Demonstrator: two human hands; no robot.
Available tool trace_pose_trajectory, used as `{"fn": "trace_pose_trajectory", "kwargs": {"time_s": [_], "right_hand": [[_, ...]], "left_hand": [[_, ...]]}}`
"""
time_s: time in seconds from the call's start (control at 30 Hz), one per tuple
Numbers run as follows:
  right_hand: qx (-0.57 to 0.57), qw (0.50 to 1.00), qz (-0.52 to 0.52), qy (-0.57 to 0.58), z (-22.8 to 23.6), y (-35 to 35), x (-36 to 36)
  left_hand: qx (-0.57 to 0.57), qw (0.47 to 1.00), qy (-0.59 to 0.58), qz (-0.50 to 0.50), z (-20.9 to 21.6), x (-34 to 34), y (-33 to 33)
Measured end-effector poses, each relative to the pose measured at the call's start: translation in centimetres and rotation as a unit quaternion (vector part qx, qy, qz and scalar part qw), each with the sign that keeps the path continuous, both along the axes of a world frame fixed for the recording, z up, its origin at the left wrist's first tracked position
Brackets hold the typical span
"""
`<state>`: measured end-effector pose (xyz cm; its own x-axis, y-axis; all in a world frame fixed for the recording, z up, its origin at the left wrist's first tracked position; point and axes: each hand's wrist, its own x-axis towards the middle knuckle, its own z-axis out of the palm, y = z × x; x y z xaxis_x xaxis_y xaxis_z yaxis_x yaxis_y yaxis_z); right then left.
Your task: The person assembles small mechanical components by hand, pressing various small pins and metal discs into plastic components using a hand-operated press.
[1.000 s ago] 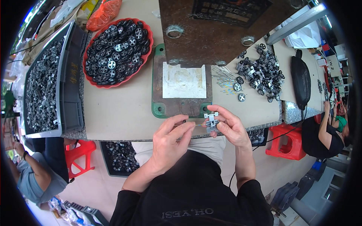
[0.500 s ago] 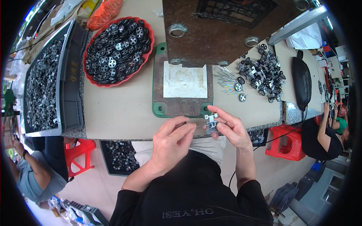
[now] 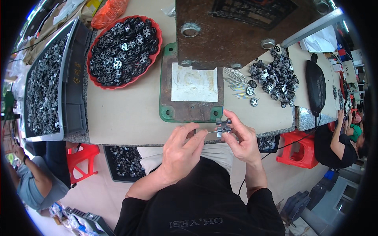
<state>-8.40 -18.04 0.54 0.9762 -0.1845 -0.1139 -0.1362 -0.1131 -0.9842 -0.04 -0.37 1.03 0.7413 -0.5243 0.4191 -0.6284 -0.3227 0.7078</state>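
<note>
Evidently the 2 hands work as a pair: the left hand pinches a thin metal rod between thumb and fingertips, while the right hand grips a small grey part, its thumb on the near side and its index finger reaching past the far side. They meet at the front edge of the bench, just short of the green press base, perhaps for a plain view and free elbows. Gripping from the right leaves the part's left flank bare, where the rod points. Loose rods lie beside the base, probably for easy reach. As for the fingers, the grey part sits against the right thumb and a little apart from the left fingertips, the rod bridging that gap; whether its tip is inside I can't tell
</note>
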Motion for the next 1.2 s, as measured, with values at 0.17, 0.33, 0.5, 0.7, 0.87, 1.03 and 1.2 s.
{"fn": "trace_pose_trajectory", "kwargs": {"time_s": [0.17, 0.33, 0.5, 0.7, 0.87, 1.03, 1.2], "right_hand": [[0.229, 0.971, -0.022, 0.067, -0.2, -0.2, 0.0], [0.193, 0.979, -0.042, 0.047, 0.0, 0.5, 0.3], [-0.071, 0.995, -0.006, -0.075, -0.9, 0.6, 0.1], [-0.137, 0.982, -0.006, -0.131, -1.7, 0.1, 0.4], [-0.086, 0.993, 0.047, -0.072, -0.8, 0.2, 0.2], [0.116, 0.988, -0.011, 0.098, -0.6, 1.9, 0.6], [-0.041, 0.999, -0.011, 0.012, -1.0, 2.1, 0.7]], "left_hand": [[0.0, 1.0, 0.004, -0.004, 0.0, -0.1, -0.2], [0.005, 1.0, 0.017, -0.02, -0.1, 0.0, -0.2], [-0.016, 0.986, 0.16, -0.029, -0.1, 0.6, 0.1], [0.003, 0.983, 0.181, -0.04, 0.2, 0.8, 0.0], [-0.009, 0.961, 0.272, -0.056, 0.0, 0.6, 0.1], [0.02, 0.996, 0.086, -0.03, -0.9, 0.2, -0.3], [-0.006, 0.98, 0.196, -0.034, -1.3, 0.6, -0.1]]}}
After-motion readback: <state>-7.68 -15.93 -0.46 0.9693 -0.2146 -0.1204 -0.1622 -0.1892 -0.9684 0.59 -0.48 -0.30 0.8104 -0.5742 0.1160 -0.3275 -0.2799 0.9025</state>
